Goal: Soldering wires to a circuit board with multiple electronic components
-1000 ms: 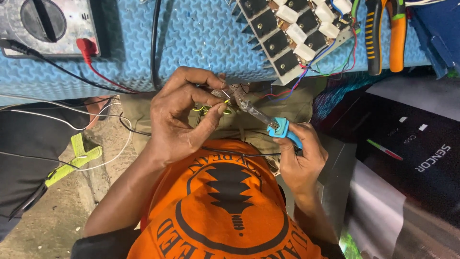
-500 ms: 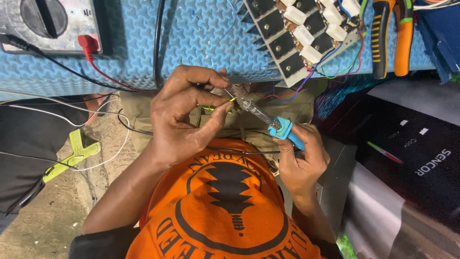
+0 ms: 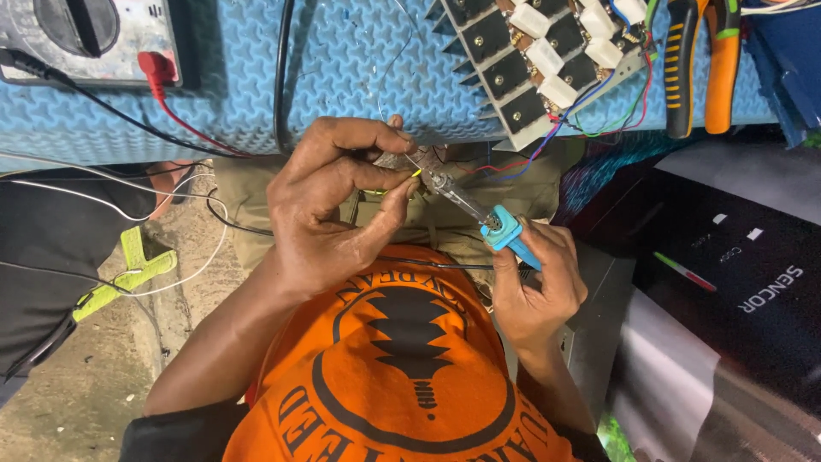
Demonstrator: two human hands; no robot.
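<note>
My left hand point(image 3: 329, 210) pinches a small yellow-ended wire point(image 3: 414, 174) between thumb and fingers, just below the edge of the blue foam mat point(image 3: 342, 68). A thin strand of solder wire point(image 3: 385, 94) curves up from those fingers. My right hand point(image 3: 534, 295) grips a soldering iron point(image 3: 506, 231) by its blue handle. The iron's metal tip points up-left and meets the yellow wire end at my left fingertips. An orange printed shirt point(image 3: 402, 385) fills the bottom of the view.
On the mat lie a circuit board point(image 3: 547, 60) with black parts, white blocks and coloured leads, a grey multimeter point(image 3: 85, 34) with a red plug point(image 3: 152, 67), and orange-handled pliers point(image 3: 701, 60). A black box point(image 3: 744, 282) stands right. White wires and a yellow-green strap point(image 3: 128, 265) lie left.
Both hands stay together with the iron tip at the wire. My left fingers have closed a little tighter, and the view has drifted slightly.
</note>
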